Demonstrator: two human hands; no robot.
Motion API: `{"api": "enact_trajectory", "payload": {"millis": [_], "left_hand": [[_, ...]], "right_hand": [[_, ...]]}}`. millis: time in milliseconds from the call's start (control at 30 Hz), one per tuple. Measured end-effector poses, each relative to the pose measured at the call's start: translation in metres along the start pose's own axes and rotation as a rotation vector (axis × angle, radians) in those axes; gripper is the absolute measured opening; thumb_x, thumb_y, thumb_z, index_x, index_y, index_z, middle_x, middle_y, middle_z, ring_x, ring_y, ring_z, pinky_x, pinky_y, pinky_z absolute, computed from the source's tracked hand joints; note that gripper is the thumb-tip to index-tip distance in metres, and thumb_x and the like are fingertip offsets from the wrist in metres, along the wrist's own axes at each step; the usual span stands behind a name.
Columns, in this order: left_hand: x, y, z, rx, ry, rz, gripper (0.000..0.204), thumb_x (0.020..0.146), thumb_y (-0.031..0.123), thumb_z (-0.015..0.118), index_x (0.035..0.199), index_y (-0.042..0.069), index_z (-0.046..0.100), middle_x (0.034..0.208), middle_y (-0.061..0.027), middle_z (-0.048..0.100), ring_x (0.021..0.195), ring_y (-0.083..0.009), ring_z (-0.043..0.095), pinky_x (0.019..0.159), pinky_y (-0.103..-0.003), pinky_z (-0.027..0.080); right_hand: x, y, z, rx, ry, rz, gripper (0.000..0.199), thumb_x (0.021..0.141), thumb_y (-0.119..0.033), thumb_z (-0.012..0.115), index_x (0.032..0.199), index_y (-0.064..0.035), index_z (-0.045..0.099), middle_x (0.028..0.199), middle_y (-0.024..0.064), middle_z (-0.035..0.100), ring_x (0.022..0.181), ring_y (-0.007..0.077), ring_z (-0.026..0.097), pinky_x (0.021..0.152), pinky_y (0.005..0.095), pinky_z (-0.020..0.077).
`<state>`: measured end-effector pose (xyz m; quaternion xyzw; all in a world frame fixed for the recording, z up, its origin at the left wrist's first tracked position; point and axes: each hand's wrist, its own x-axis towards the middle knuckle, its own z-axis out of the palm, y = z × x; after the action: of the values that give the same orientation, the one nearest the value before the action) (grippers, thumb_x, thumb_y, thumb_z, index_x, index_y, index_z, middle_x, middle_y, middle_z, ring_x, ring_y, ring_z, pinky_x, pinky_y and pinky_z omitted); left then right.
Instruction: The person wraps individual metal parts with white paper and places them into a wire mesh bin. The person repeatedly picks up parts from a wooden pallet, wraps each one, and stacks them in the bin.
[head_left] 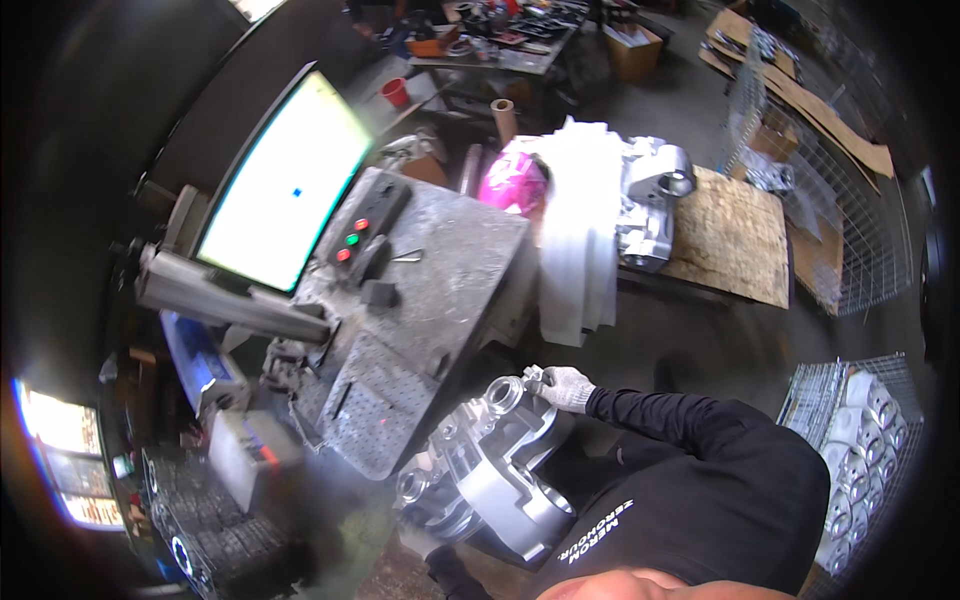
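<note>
A large silver metal casting (500, 475) with round bores and ring-shaped openings is held in front of my body, tilted. My right hand (567, 388), in a pale knit glove, closes on its upper end beside a round collar. At the lower end, my left hand (418, 540) grips the same casting; it is blurred and its fingers are largely hidden. Just beyond the casting lies a perforated metal plate (370, 410) on the near end of a grey workbench (455, 250).
The bench carries a bright monitor (290, 180) and a control box (358, 232) with red and green buttons. Another casting (655, 205) sits on a wooden board (735, 235) beside white sheets (580, 230). At right, a wire cage (815, 395) holds several castings.
</note>
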<state>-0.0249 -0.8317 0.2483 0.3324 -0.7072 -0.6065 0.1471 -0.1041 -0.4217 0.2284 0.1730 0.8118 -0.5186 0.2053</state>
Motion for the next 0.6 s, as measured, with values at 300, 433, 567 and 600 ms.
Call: {"api": "enact_trajectory", "payload": {"millis": [300,433,567,600], "left_hand": [[-0.151,-0.105,0.232,0.212,-0.232,-0.602,0.071,0.097,0.054,0.051,0.136,-0.005,0.049,0.113,-0.0157,0.064,0.096,-0.0309,0.065,0.077,-0.038,0.055],[-0.247,-0.161,0.391,0.508,-0.714,-0.475,0.053,0.1,0.043,0.047,0.125,-0.002,0.058,0.104,-0.0135,0.066,0.089,-0.0256,0.066,0.074,-0.037,0.054],[-0.36,-0.216,0.542,0.673,-0.976,-0.397,0.05,0.101,0.037,0.044,0.115,-0.006,0.063,0.106,-0.0156,0.067,0.089,-0.0235,0.065,0.076,-0.038,0.053],[-0.387,-0.23,0.581,0.685,-1.031,-0.424,0.046,0.103,0.035,0.041,0.117,-0.003,0.062,0.102,-0.0147,0.068,0.086,-0.0229,0.066,0.073,-0.038,0.054]], "right_hand": [[0.016,0.313,-0.185,-0.053,0.133,0.451,0.076,0.082,-0.078,0.049,0.094,-0.0079,0.075,0.094,0.0211,0.071,0.097,0.0384,0.067,0.083,0.0446,0.0531],[0.005,0.475,-0.327,-0.14,0.319,0.569,0.078,0.079,-0.077,0.056,0.093,-0.0035,0.074,0.093,0.0226,0.071,0.092,0.0376,0.069,0.08,0.043,0.0548],[-0.025,0.602,-0.497,-0.279,0.486,0.782,0.069,0.079,-0.069,0.063,0.09,-0.002,0.073,0.09,0.0222,0.071,0.087,0.0357,0.07,0.076,0.0415,0.0556],[-0.034,0.623,-0.538,-0.31,0.545,0.698,0.065,0.081,-0.065,0.064,0.09,-0.0013,0.073,0.091,0.0213,0.072,0.088,0.0344,0.071,0.076,0.0407,0.0554]]}}
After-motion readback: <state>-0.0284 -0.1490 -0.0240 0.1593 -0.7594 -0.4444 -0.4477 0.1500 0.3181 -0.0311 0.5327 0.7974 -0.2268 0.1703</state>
